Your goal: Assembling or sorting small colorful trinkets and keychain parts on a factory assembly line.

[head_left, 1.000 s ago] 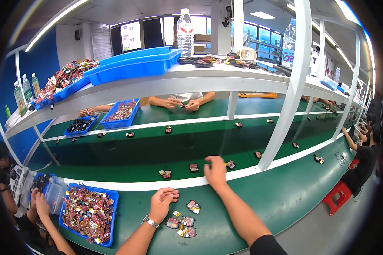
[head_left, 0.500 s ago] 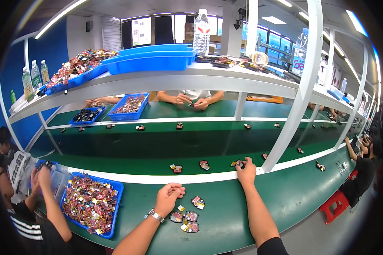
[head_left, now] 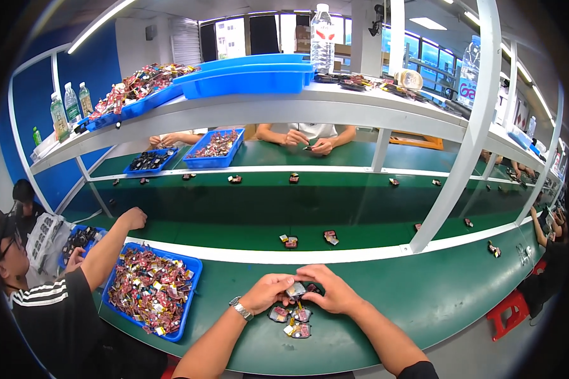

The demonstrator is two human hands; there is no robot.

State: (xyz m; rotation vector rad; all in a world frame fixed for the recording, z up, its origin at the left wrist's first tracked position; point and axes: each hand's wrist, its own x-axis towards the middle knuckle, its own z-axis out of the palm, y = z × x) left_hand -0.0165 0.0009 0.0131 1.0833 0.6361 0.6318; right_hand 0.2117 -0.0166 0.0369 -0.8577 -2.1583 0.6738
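My left hand (head_left: pixel 269 294), with a metal watch on its wrist, pinches a small electronic assembly (head_left: pixel 295 290) with a pale, silvery face. Curled over its far side, my right hand (head_left: pixel 332 290) also grips it, the fingertips meeting those of the left; part of the piece is hidden by fingers. Right below the hands, several similar assemblies (head_left: pixel 301 330) lie in a small cluster on the green table (head_left: pixel 385 303). They have dark rims, reddish boards and white or yellow bits.
Left of my hands stands a blue tray (head_left: pixel 198 278) heaped with small red boards. A co-worker's arm (head_left: pixel 104 243) reaches toward the belt (head_left: pixel 189 230), where assemblies lie spaced apart. A white upright post (head_left: pixel 452 145) rises at right, below a loaded shelf (head_left: pixel 259 104).
My right hand has come back from the belt to my left hand, and an assembly is gone from the belt. Both hands now grip one. The co-worker's arm has stretched toward the belt.
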